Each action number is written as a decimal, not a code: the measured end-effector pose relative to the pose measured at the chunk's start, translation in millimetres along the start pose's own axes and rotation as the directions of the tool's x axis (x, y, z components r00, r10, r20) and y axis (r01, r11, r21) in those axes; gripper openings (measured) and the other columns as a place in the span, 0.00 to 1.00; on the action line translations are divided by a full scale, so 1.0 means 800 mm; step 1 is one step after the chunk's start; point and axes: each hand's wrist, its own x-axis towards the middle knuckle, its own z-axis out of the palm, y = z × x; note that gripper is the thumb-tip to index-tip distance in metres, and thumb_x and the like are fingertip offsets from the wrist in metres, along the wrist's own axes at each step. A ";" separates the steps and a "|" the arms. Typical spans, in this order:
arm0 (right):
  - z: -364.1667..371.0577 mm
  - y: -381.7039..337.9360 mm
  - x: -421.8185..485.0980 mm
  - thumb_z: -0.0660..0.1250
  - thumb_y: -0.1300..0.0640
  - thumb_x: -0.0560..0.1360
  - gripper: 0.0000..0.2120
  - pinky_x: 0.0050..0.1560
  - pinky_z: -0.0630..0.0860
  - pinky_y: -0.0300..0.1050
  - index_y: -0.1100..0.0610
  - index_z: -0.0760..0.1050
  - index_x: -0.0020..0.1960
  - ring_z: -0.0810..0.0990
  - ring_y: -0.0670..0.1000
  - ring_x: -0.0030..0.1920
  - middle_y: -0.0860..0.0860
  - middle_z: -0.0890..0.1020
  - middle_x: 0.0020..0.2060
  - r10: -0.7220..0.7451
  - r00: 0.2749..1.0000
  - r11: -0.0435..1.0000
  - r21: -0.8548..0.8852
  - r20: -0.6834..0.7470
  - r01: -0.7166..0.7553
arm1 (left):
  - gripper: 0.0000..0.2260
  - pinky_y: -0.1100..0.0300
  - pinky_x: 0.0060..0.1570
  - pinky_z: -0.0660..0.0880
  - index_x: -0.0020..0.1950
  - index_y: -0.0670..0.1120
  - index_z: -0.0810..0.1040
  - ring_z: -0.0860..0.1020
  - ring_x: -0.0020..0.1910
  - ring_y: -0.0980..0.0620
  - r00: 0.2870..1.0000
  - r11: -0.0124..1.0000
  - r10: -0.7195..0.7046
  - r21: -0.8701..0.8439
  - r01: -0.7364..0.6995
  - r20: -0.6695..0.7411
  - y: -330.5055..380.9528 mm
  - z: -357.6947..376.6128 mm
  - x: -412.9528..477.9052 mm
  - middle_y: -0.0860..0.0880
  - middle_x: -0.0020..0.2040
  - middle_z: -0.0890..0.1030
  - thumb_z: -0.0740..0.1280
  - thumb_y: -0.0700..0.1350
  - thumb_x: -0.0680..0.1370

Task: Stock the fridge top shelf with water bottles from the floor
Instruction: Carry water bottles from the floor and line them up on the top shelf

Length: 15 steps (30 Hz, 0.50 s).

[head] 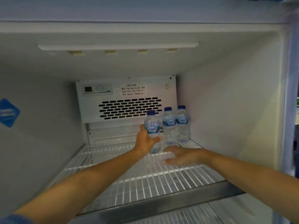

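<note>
1. Fingers (pixel 143 128) of the left hand (pixel 146 140) are curled round a water bottle (pixel 152 125), with the thumb across its near side below the label. The grip sits at mid-body.
2. Held bottle: upright, blue cap on, blue label reading AQUA. Its base is down at the wires of the top shelf (pixel 113 175); whether it bears on them cannot be told.
3. Fingers (pixel 168 162) of the right hand (pixel 183 155) lie straight and loosely together, pointing toward the left hand, palm down. They hold nothing. The hand is low over the shelf wires, just near of the held bottle's base and not touching the bottle; contact with the wires cannot be told.
4. Beyond the right fingertips, two more bottles stand upright at the back right corner of the shelf: the nearer bottle (pixel 169 125) just beside the held one, the corner bottle (pixel 183 122) touching it on the far side and close to the right wall.
5. Behind all three bottles is a slotted vent panel (pixel 129 109), with a caution label (pixel 133 89) above the slots and a control display (pixel 97 89) beside that label.
6. Both forearms reach in over the shelf's front rail (pixel 161 201).
7. Far out from the left hand, a blue sticker (pixel 8 113) is on the left wall.
</note>
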 end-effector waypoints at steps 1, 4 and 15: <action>0.003 0.003 0.000 0.54 0.30 0.74 0.40 0.76 0.49 0.50 0.49 0.48 0.78 0.49 0.50 0.77 0.48 0.50 0.78 0.020 0.998 0.996 -0.091 0.064 -0.014 | 0.26 0.58 0.51 0.74 0.59 0.43 0.64 0.76 0.53 0.47 1.000 1.000 -0.009 0.010 0.009 -0.021 -0.004 -0.001 0.007 0.46 0.53 0.76 0.76 0.39 0.69; 0.002 0.006 -0.002 0.51 0.30 0.75 0.40 0.75 0.40 0.51 0.46 0.39 0.78 0.38 0.48 0.77 0.46 0.38 0.78 0.022 0.995 0.987 -0.160 0.098 -0.006 | 0.28 0.62 0.50 0.71 0.64 0.39 0.65 0.74 0.53 0.51 0.999 0.998 -0.022 0.050 0.024 -0.049 -0.011 -0.001 0.021 0.47 0.54 0.75 0.75 0.42 0.70; -0.004 0.017 -0.006 0.56 0.33 0.76 0.38 0.74 0.38 0.45 0.42 0.42 0.78 0.36 0.42 0.76 0.40 0.41 0.77 -0.037 0.993 0.995 -0.091 0.109 0.047 | 0.30 0.62 0.52 0.71 0.65 0.37 0.65 0.76 0.57 0.47 1.000 0.998 0.020 0.058 -0.019 -0.023 -0.024 0.026 0.055 0.41 0.61 0.77 0.76 0.43 0.70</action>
